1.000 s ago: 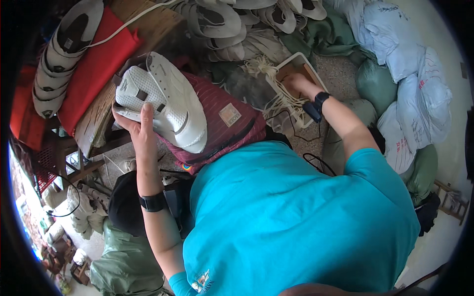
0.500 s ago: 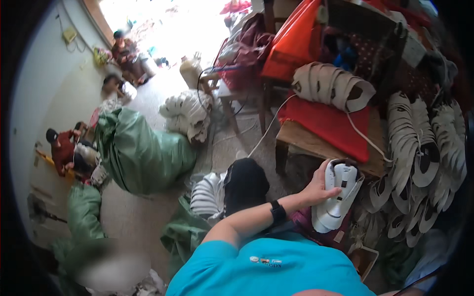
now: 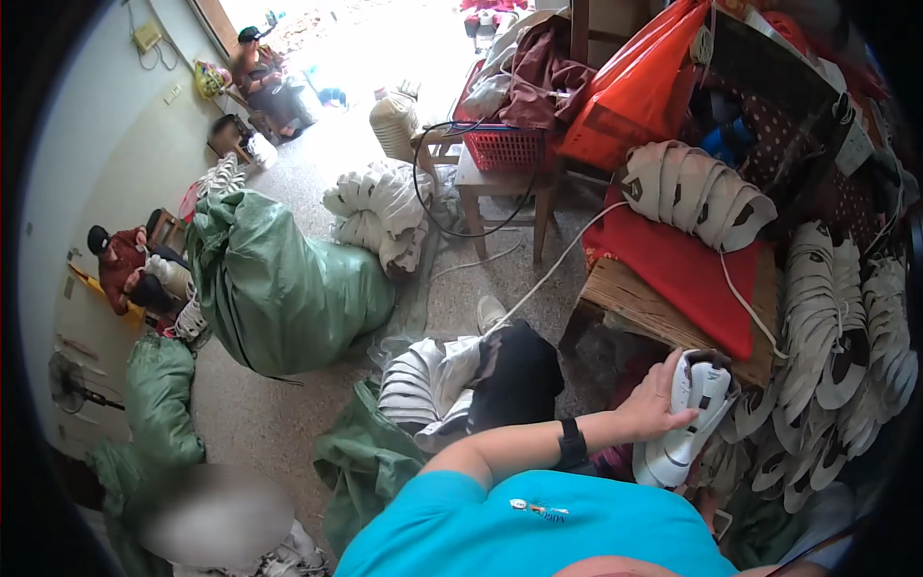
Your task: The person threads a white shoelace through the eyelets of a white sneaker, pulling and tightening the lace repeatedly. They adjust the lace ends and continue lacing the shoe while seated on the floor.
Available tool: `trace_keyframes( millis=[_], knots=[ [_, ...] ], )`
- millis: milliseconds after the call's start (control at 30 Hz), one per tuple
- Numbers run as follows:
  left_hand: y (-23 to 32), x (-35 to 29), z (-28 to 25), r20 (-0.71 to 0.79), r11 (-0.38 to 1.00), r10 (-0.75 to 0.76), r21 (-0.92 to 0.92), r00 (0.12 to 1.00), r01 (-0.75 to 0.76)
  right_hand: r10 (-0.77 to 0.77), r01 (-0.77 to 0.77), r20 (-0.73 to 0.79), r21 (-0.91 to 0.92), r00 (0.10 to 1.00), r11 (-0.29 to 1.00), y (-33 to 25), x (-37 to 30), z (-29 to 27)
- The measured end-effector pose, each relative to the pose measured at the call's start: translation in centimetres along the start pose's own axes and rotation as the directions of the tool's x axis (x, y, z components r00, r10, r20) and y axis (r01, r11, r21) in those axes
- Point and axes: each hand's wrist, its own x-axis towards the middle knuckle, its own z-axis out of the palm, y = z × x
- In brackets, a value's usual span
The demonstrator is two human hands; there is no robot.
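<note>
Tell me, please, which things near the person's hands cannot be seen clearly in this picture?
- Right hand: not in the head view.
- White shoe: its inner side is covered by the left hand.
- Stacks of shoe parts: bent and cut off by the dark fisheye rim.
- Lower left of the floor: blurred patch; nothing readable.

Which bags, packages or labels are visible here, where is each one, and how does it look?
Large green sack: on the floor, left of centre, bulging, tied.
Orange plastic bag: upper right, on the piled goods.
Red basket: on a wooden stool, rectangular mesh.
No readable labels or screens.
</note>
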Motion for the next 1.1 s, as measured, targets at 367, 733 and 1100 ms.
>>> trace_keyframes(
  millis=[367, 733, 1100],
  knots=[
    [0.8, 1.6, -3.0, -0.079, 0.976, 0.216, 0.035, 0.973, -0.214, -0.619, 0.628, 0.109, -0.153, 0.778, 0.763, -30.8, -1.9, 2.2],
    [4.1, 1.3, -7.5, 0.469, 0.543, 0.189, -0.782, 0.863, 0.307, -0.784, 0.818, 0.435, 0.163, 0.443, 0.552, -41.5, -8.1, 8.5],
    [1.0, 1.4, -4.5, 0.408, 0.647, 0.136, -0.727, 0.903, 0.231, -0.650, 0.713, 0.483, 0.071, 0.587, 0.697, -41.3, -8.5, 7.9]
  ],
)
